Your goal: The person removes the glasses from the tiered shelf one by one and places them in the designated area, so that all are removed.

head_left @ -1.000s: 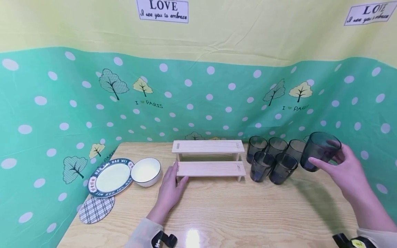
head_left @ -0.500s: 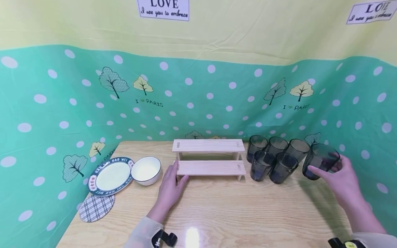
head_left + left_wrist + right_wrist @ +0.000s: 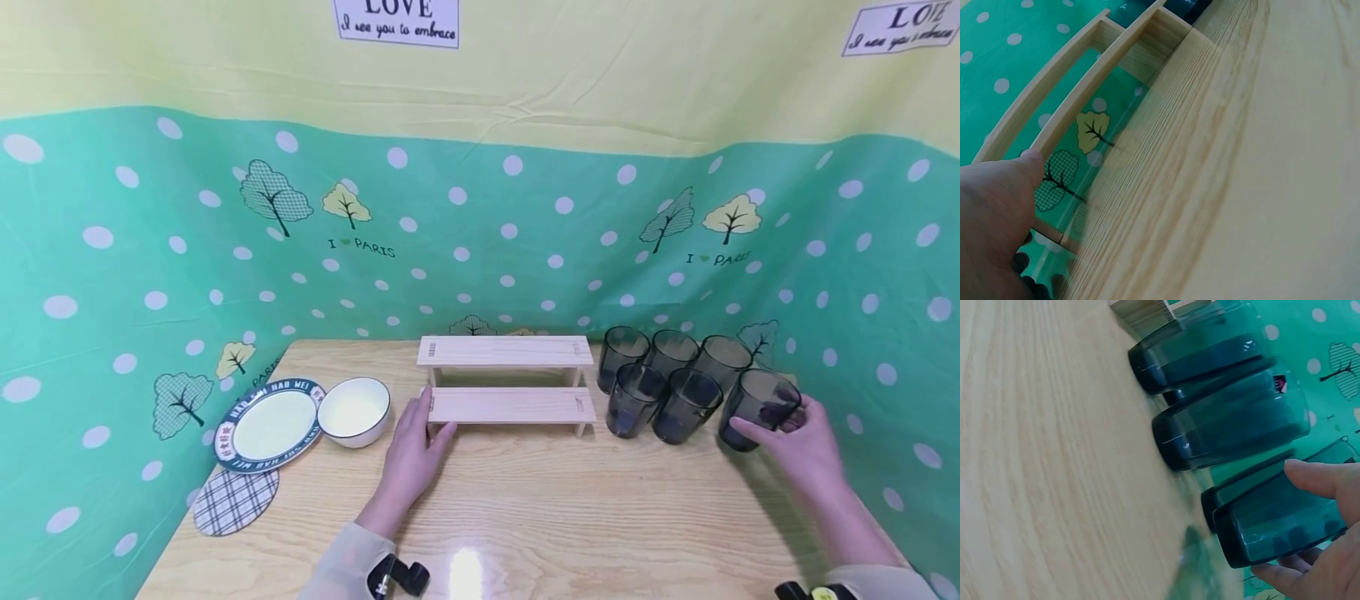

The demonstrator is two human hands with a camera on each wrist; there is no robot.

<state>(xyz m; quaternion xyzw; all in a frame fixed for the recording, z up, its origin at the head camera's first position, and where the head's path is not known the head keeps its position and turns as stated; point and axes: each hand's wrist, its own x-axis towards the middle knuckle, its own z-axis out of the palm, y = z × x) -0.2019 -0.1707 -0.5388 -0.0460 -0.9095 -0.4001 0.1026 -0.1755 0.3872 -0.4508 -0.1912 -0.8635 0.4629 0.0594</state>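
Observation:
My right hand (image 3: 812, 454) holds a dark tinted glass (image 3: 759, 408) by its side, at the right end of a group of similar glasses (image 3: 686, 407). In the right wrist view, thumb and fingers lie on opposite sides of this glass (image 3: 1279, 519); it is upright, and whether its base touches the table I cannot tell. On the other side, my left hand (image 3: 411, 450) holds the left end of a two-step wooden rack (image 3: 510, 406). The left wrist view has the thumb on the front edge of the rack (image 3: 1094, 81); the other fingers are mostly hidden.
A white bowl (image 3: 354, 412) stands left of the rack, touching or nearly touching a blue-rimmed plate (image 3: 273, 427). That plate partly covers a checked round mat (image 3: 236, 502). Behind the wooden table (image 3: 525, 517) hangs a green and yellow patterned cloth (image 3: 480, 225), which also closes both sides.
My right hand has lowered the glass and brought it left and nearer to the front, beside the other glasses. The left hand has stayed at the rack.

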